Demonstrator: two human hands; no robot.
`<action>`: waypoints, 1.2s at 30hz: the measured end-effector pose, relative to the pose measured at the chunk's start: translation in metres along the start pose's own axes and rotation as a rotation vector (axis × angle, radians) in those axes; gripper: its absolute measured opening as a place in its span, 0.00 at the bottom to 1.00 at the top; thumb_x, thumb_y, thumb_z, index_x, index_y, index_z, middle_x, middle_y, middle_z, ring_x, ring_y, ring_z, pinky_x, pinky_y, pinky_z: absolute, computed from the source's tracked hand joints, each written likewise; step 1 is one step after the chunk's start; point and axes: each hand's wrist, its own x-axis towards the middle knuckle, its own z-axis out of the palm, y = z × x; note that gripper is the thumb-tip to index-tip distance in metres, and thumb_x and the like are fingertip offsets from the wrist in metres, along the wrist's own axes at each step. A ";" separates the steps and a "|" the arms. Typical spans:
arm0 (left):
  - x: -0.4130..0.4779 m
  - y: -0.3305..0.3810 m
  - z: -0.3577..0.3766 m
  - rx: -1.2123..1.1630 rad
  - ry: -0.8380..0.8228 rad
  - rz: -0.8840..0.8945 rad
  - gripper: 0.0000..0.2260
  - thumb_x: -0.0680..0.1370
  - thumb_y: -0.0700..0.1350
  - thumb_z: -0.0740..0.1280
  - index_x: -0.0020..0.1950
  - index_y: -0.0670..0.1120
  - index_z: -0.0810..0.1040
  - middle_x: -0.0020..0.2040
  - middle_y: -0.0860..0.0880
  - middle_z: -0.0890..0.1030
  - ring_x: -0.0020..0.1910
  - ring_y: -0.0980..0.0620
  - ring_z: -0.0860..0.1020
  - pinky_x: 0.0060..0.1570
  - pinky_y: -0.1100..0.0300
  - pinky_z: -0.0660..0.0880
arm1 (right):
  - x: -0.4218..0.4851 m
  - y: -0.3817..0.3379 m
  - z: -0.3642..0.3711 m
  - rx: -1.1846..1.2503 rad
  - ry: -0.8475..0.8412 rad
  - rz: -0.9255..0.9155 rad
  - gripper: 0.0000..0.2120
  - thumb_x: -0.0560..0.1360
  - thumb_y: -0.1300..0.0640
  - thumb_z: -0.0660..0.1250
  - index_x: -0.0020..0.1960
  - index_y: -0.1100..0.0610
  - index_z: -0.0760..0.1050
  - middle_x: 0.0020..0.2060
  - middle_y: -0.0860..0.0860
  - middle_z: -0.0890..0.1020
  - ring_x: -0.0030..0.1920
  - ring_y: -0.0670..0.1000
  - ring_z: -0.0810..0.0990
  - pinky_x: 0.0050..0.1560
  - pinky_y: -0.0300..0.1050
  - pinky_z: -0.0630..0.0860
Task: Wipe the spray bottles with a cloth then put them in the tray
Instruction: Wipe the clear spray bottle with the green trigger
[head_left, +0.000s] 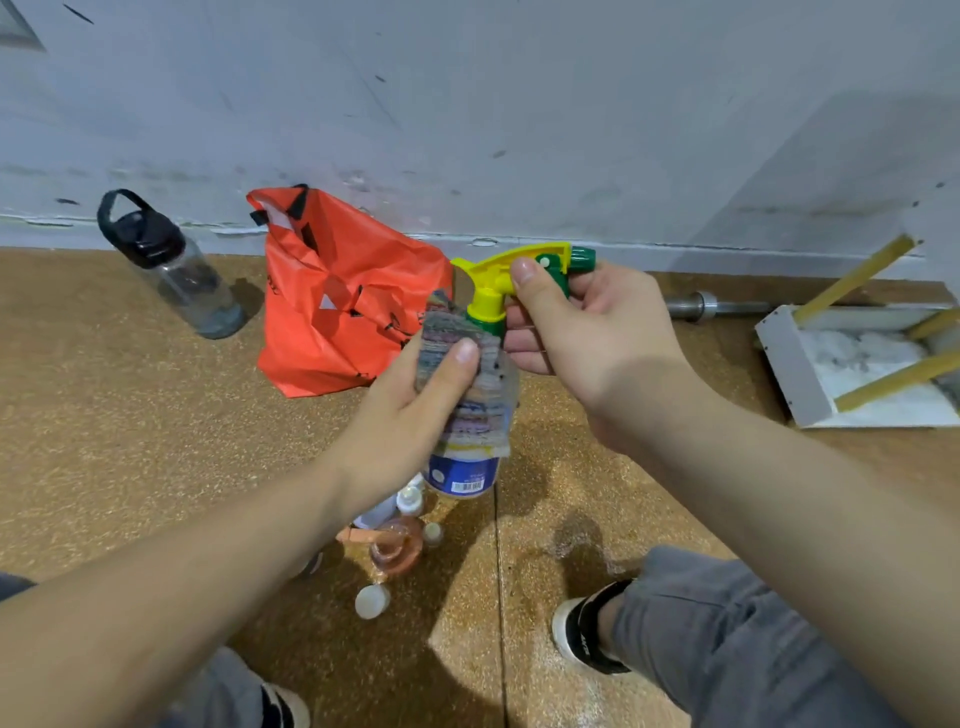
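A spray bottle (464, 475) with a yellow and green trigger head is held up in the middle of the view. My right hand (582, 338) grips that head, thumb on the yellow top. My left hand (410, 410) wraps a striped multicoloured cloth (475, 395) round the bottle's body, hiding most of it; only the blue label at the bottom shows. Several small bottles (397, 535), one with an orange trigger, lie on the floor below my hands. A white tray (800, 364) with yellow bars stands at the right by the wall.
An orange plastic bag (337, 296) stands by the wall behind the bottle. A clear water bottle with a black lid (171, 265) is to its left. A metal bar (717, 306) lies along the wall. My shoe (587, 629) and grey trouser legs are at the bottom.
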 end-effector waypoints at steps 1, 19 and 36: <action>0.003 0.000 0.001 0.001 -0.007 -0.030 0.19 0.81 0.56 0.63 0.69 0.49 0.75 0.57 0.51 0.86 0.56 0.55 0.85 0.53 0.59 0.82 | 0.001 0.002 -0.001 0.004 0.011 0.012 0.17 0.80 0.48 0.71 0.45 0.63 0.81 0.40 0.62 0.86 0.43 0.61 0.87 0.49 0.63 0.85; 0.034 -0.012 -0.021 0.426 0.150 0.220 0.12 0.81 0.58 0.65 0.62 0.55 0.76 0.54 0.52 0.85 0.55 0.50 0.84 0.56 0.43 0.79 | 0.024 -0.005 0.027 -0.031 -0.087 -0.091 0.18 0.79 0.48 0.69 0.46 0.64 0.81 0.40 0.63 0.85 0.39 0.58 0.84 0.51 0.68 0.81; 0.006 -0.010 -0.077 0.569 0.316 0.259 0.15 0.84 0.59 0.61 0.68 0.55 0.72 0.60 0.52 0.79 0.62 0.52 0.78 0.61 0.45 0.77 | 0.047 -0.018 0.101 -0.034 -0.194 -0.078 0.15 0.81 0.47 0.69 0.46 0.59 0.82 0.39 0.56 0.87 0.43 0.58 0.87 0.51 0.65 0.83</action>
